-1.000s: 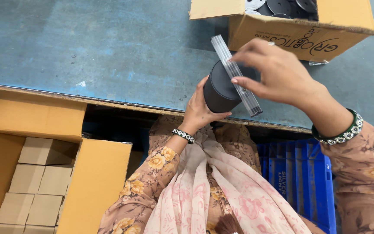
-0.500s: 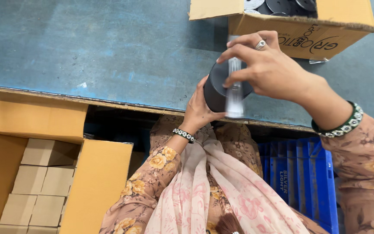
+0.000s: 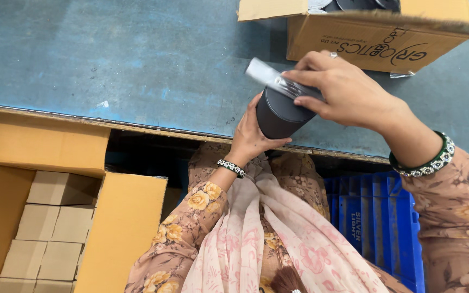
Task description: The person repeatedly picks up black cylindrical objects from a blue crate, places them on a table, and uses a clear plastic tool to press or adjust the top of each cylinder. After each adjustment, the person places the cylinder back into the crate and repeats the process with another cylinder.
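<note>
My left hand (image 3: 252, 139) grips a dark grey cylindrical part (image 3: 279, 115) from below, at the near edge of the blue worktable (image 3: 137, 59). My right hand (image 3: 346, 92) holds a flat, clear, silvery strip (image 3: 273, 78) and presses it across the top of the cylinder. The strip slants up to the left, and its right end is hidden under my fingers. Both wrists wear bracelets.
An open cardboard box (image 3: 375, 38) with dark round parts stands at the table's far right. Below the table on the left, a large open carton (image 3: 44, 206) holds several small brown boxes. A blue plastic crate (image 3: 378, 222) sits at the lower right.
My right hand has turned the strip from upright in front of the cylinder to lying slanted across its top. My left hand has kept its grip on the cylinder.
</note>
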